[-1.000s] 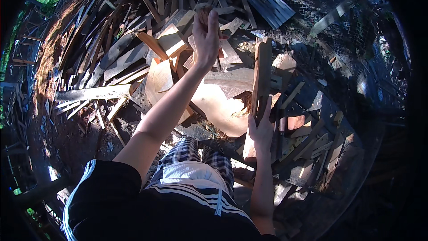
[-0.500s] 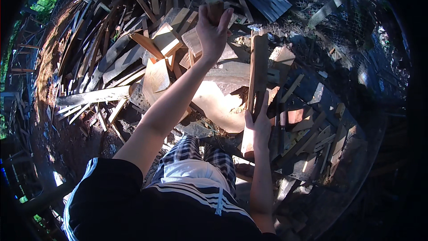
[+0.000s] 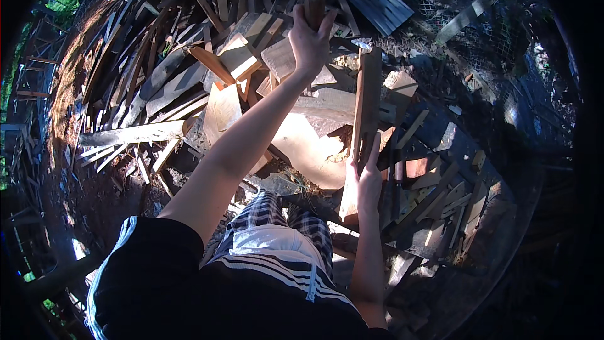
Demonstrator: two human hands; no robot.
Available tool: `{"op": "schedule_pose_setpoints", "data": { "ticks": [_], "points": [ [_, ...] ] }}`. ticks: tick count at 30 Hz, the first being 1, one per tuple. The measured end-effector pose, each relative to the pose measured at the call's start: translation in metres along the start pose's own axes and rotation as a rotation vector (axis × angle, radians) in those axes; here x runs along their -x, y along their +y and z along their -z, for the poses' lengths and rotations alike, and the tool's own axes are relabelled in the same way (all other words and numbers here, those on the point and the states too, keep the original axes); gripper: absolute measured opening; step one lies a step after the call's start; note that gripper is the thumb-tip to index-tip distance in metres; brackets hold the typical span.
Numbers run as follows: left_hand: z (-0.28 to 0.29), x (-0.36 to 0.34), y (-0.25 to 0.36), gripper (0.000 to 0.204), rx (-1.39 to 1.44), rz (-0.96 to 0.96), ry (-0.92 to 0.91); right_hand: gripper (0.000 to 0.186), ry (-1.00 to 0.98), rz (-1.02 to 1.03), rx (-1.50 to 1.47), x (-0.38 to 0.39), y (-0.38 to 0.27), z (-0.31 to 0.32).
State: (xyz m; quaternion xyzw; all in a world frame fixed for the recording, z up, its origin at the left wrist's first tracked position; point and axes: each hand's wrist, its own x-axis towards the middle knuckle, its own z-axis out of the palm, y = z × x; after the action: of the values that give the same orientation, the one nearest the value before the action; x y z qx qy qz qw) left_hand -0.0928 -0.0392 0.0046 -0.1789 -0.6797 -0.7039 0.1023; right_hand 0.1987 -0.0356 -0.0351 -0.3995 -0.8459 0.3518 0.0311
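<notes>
My left hand [image 3: 309, 44] is raised at the far side, its fingers closed round a thick brown wooden piece [image 3: 314, 9]. Only the blunt end of that piece shows; its full shape is hidden. Nearer to me, my right hand [image 3: 367, 184] grips the lower part of a long wooden board [image 3: 366, 97]. This board points away from me, with a narrow, sunlit edge and a darker broad face. Beneath my right hand, the near end of the board shows pale in the sun.
Loose boards and cut offcuts [image 3: 239, 60] lie heaped ahead. A sunlit pale surface [image 3: 308, 145] lies between my arms. Long weathered planks [image 3: 170, 82] cover the left, a grey corrugated sheet [image 3: 374, 1] lies at the far right, and several scraps [image 3: 440, 195] lie to the right.
My left hand has shifted slightly right with the wooden piece. The board in my right hand has moved a little to the right at its far end; my right hand has hardly moved.
</notes>
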Motion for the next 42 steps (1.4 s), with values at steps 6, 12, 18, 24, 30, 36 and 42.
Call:
{"op": "schedule_pose_setpoints", "data": {
  "ticks": [6,12,18,24,30,36,42],
  "points": [
    [-0.015,0.015,0.002,0.045,-0.057,-0.071,-0.071,0.073,0.01,0.175,-0.548,-0.013,-0.034,0.061],
    [-0.011,0.023,0.009,0.042,-0.155,-0.079,-0.136,0.068,0.231,0.6,-0.543,-0.015,-0.146,0.135],
    [-0.014,0.02,-0.001,0.04,-0.064,-0.06,-0.175,0.066,-0.124,0.409,-0.269,-0.036,-0.147,0.168],
    [-0.013,0.026,0.001,0.037,-0.007,-0.121,-0.208,0.071,-0.036,0.596,-0.112,-0.036,-0.134,0.142],
    [-0.006,0.006,-0.003,0.032,-0.059,-0.081,-0.143,0.074,0.028,0.339,-0.694,-0.028,-0.081,0.084],
    [-0.008,0.008,0.005,0.028,0.01,0.099,-0.596,0.079,-0.014,0.107,-0.178,-0.018,-0.004,0.016],
    [0.004,0.018,0.028,0.021,0.133,0.334,-1.101,0.086,-0.04,-0.035,0.074,-0.018,-0.011,0.009]
  ]
}}
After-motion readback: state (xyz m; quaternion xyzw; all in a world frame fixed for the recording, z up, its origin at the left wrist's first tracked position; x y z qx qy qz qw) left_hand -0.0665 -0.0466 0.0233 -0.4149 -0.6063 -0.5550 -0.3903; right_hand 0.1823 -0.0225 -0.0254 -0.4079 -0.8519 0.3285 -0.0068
